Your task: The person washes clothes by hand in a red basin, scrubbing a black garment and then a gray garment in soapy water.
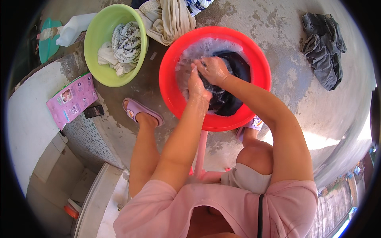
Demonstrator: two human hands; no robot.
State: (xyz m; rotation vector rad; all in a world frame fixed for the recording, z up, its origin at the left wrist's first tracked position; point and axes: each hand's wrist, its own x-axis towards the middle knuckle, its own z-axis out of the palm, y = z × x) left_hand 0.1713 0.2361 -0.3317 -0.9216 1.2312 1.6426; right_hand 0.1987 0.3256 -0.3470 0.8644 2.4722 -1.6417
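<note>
Dark wet clothing (pixel 238 67) lies in a red basin (pixel 168 85) with foamy, soapy water. Over the middle of the basin my two hands meet, with a bunched part of the dark cloth between them. My left hand (pixel 198 86) is closed on the near left side of the cloth, its fingertips against the other hand. My right hand (pixel 214 70) curls over the cloth from above, knuckles up. Some of the fingers and the gripped folds are hidden. Suds cling to both hands.
A green basin (pixel 93 59) holds a patterned white cloth (pixel 127 41). Beige fabric (pixel 168 22) lies behind the red basin, dark grey trousers (pixel 324 49) at the far right. On the left are a white jug (pixel 75 28), a pink packet (pixel 73 100) and a phone (pixel 94 111).
</note>
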